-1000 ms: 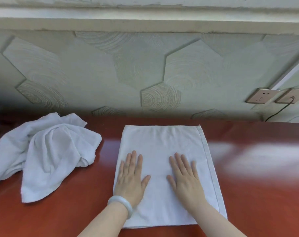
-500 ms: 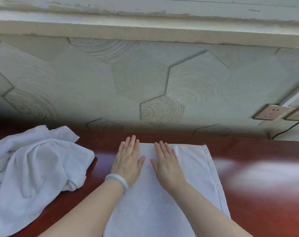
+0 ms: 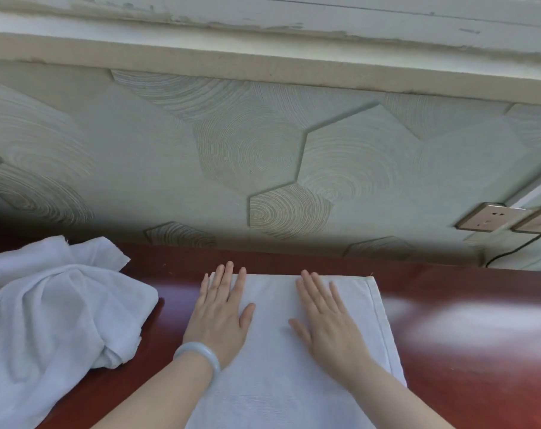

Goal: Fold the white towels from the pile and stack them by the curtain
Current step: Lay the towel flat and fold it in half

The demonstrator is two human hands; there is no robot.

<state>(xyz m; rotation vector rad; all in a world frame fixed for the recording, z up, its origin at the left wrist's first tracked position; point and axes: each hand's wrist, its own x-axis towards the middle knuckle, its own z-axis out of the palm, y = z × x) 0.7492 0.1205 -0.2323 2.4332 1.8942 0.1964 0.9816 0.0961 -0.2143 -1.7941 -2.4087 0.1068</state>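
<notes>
Head view of a folding station. A white towel (image 3: 278, 373) lies flat on a red-brown tabletop (image 3: 467, 373), in the middle of the view. It forms a smooth rectangle. Its far edge runs parallel to the wall, and a stitched hem runs along its right side. The near end passes out of view at the bottom.

Both of the person's hands rest palm down on the far half of this towel. The left hand (image 3: 221, 320) lies along the towel's left edge, with its fingertips reaching just past the far left corner. The right hand (image 3: 331, 329) lies nearer the middle, with its fingertips at the far edge and the hemmed side just beside it. The grip of each hand is spread: fingers straight, thumbs turned out toward each other, nothing pinched or enclosed. A strip of bare cloth separates the two hands. A pale jade-coloured bangle (image 3: 198, 356) circles the left wrist.

To the left, apart from the flat towel, sits the pile of white towels (image 3: 55, 320). It is crumpled and loosely heaped on the same tabletop and extends beyond the left edge of the view. How many towels it contains cannot be told.

Behind the tabletop stands a pale green wall (image 3: 263, 150) patterned with hexagons of concentric rings, topped by a ledge (image 3: 263, 69) with chipped paint. At far right, two wall sockets (image 3: 487, 216) sit side by side, and a dark cable (image 3: 517, 249) hangs from the right-hand one.
</notes>
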